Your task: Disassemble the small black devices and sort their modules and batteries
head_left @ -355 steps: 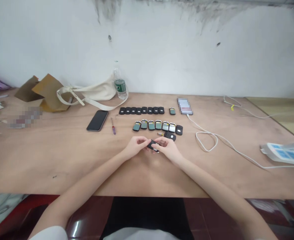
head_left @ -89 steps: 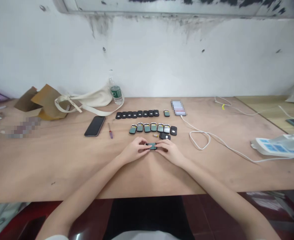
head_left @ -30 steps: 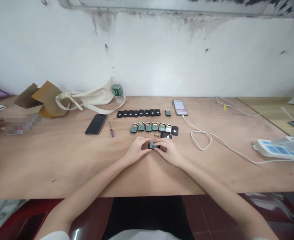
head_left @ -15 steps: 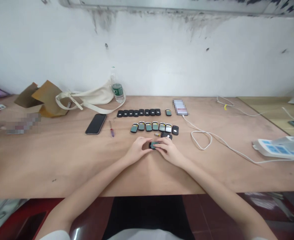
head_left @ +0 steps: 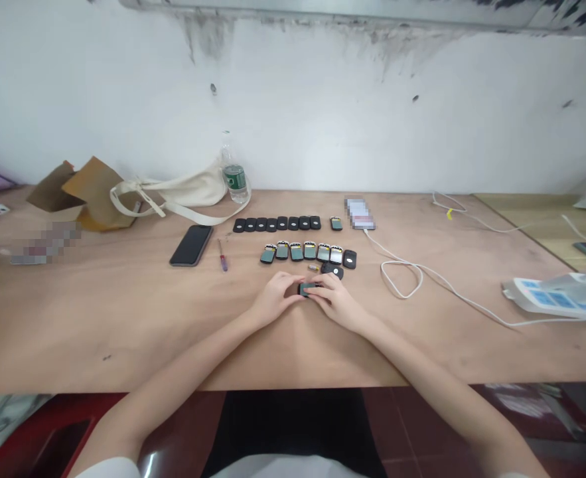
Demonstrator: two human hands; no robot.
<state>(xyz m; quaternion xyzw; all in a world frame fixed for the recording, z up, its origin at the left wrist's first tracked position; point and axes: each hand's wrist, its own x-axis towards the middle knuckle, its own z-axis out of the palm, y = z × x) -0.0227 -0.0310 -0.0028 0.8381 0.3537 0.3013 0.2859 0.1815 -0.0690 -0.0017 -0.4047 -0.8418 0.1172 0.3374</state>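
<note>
Both hands meet at a small black device with a green-grey face [head_left: 306, 289] low over the middle of the table. My left hand [head_left: 277, 299] grips its left end between thumb and fingers. My right hand [head_left: 336, 300] holds the right side, fingertips resting on the face. Just behind lie a black cover with a white oval [head_left: 333, 270] and a tiny silver-and-yellow part [head_left: 313, 267]. A row of similar open devices [head_left: 296, 251] stretches beyond them, ending at a black cover [head_left: 350, 259] on the right.
Farther back lie a row of closed black pieces [head_left: 282, 224] and one open device [head_left: 336, 224]. A screwdriver [head_left: 223, 256], black phone [head_left: 192, 245], white bag [head_left: 193, 192] and bottle [head_left: 235, 179] stand left. Right are a charging phone [head_left: 360, 214], white cable [head_left: 422, 267] and power strip [head_left: 546, 295].
The device between my hands has tilted slightly, and its face looks darker. My hands have hardly moved.
</note>
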